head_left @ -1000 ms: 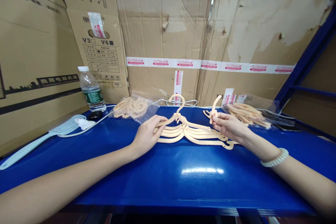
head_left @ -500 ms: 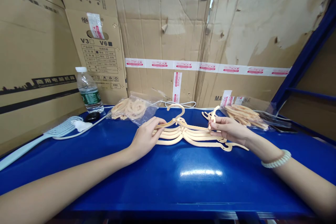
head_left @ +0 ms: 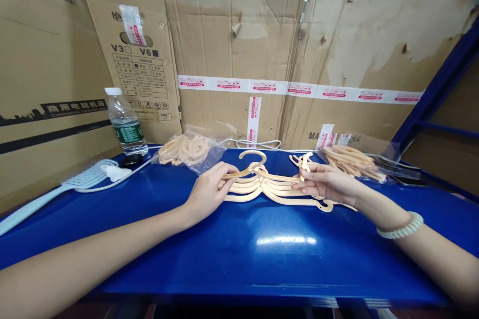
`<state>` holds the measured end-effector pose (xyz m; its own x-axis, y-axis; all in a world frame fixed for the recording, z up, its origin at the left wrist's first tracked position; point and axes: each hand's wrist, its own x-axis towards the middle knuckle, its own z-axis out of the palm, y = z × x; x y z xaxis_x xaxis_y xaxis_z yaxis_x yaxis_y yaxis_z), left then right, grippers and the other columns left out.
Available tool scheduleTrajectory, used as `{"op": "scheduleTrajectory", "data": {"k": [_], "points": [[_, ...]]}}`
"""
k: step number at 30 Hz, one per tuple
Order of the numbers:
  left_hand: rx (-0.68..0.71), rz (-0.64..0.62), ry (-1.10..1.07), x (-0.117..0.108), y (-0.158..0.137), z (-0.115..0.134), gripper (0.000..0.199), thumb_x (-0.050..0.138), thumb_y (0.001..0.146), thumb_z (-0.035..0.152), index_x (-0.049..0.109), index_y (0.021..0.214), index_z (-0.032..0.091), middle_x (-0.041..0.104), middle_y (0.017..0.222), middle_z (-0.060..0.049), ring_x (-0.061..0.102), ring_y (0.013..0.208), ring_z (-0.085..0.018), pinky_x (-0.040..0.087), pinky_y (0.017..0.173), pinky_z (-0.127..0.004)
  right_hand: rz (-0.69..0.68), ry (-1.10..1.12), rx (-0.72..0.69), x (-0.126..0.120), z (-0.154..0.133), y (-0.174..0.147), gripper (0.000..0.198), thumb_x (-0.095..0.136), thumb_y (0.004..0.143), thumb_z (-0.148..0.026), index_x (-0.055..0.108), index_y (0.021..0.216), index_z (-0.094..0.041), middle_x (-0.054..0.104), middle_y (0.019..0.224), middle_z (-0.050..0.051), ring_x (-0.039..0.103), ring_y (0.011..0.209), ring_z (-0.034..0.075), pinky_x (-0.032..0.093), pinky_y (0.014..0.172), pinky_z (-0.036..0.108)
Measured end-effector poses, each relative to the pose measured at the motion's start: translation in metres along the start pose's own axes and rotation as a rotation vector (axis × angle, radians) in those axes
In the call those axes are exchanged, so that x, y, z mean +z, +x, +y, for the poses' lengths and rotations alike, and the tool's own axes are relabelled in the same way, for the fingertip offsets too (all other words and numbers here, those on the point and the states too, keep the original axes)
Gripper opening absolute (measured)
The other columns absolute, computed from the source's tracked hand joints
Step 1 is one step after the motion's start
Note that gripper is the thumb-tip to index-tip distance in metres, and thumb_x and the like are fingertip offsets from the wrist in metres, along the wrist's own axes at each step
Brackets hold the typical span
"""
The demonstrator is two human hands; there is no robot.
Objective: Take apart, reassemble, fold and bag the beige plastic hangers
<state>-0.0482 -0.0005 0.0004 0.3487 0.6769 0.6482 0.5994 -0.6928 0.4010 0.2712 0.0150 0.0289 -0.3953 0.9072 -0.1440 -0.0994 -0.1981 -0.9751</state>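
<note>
The stack of cream plastic clothes hangers (head_left: 269, 189) lies flat on the glossy blue table (head_left: 239, 254), near its middle. The left hand (head_left: 207, 192) grasps the left arm of the topmost hanger, fingers curled over it. The right hand (head_left: 329, 184) pinches the same hanger's right arm, with a small cream hook piece (head_left: 304, 162) just beside its fingertips. Judgement: aligning this hanger well calls for level, even pressure from both hands, so that the hooks nest without disturbing the lower hangers. Bagged hanger parts (head_left: 187, 149) lie behind.
</note>
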Motion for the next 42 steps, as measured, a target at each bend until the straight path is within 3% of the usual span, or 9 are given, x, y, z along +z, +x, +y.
{"op": "scheduleTrajectory", "data": {"k": [5, 15, 24, 42], "points": [[0.007, -0.008, -0.006, 0.000, 0.000, 0.000, 0.012, 0.050, 0.091, 0.017, 0.059, 0.098, 0.021, 0.064, 0.094, -0.003, 0.062, 0.087, -0.019, 0.048, 0.077, -0.030, 0.026, -0.032, -0.052, 0.003, 0.002, 0.001, 0.031, 0.089, 0.064, -0.030, 0.063, 0.071, -0.015, 0.072, 0.077, 0.008, 0.073, 0.073, 0.019, 0.060, 0.074, 0.025], [0.024, -0.036, -0.024, 0.000, 0.000, 0.002, 0.012, 0.050, 0.091, 0.018, 0.059, 0.099, 0.021, 0.065, 0.095, -0.003, 0.063, 0.089, -0.019, 0.050, 0.077, -0.031, 0.127, -0.119, -0.169, 0.007, 0.009, 0.004, 0.045, 0.092, 0.055, -0.042, 0.057, 0.067, -0.017, 0.067, 0.070, 0.003, 0.068, 0.066, 0.015, 0.059, 0.068, 0.024], [0.061, -0.046, -0.016, 0.000, 0.000, 0.004, 0.012, 0.049, 0.092, 0.020, 0.060, 0.098, 0.020, 0.066, 0.093, -0.004, 0.063, 0.085, -0.019, 0.050, 0.074, -0.030, 0.216, -0.175, -0.268, 0.012, 0.011, 0.003, 0.047, 0.091, 0.052, -0.047, 0.057, 0.066, -0.018, 0.065, 0.066, 0.002, 0.066, 0.059, 0.016, 0.059, 0.069, 0.030], [0.044, -0.072, -0.036, 0.000, -0.001, 0.003, 0.013, 0.049, 0.093, 0.020, 0.059, 0.102, 0.020, 0.064, 0.094, -0.003, 0.063, 0.087, -0.018, 0.049, 0.076, -0.029, 0.285, -0.195, -0.406, 0.019, 0.014, 0.002, 0.050, 0.089, 0.052, -0.052, 0.055, 0.065, -0.019, 0.063, 0.059, -0.001, 0.062, 0.052, 0.014, 0.056, 0.057, 0.027]]}}
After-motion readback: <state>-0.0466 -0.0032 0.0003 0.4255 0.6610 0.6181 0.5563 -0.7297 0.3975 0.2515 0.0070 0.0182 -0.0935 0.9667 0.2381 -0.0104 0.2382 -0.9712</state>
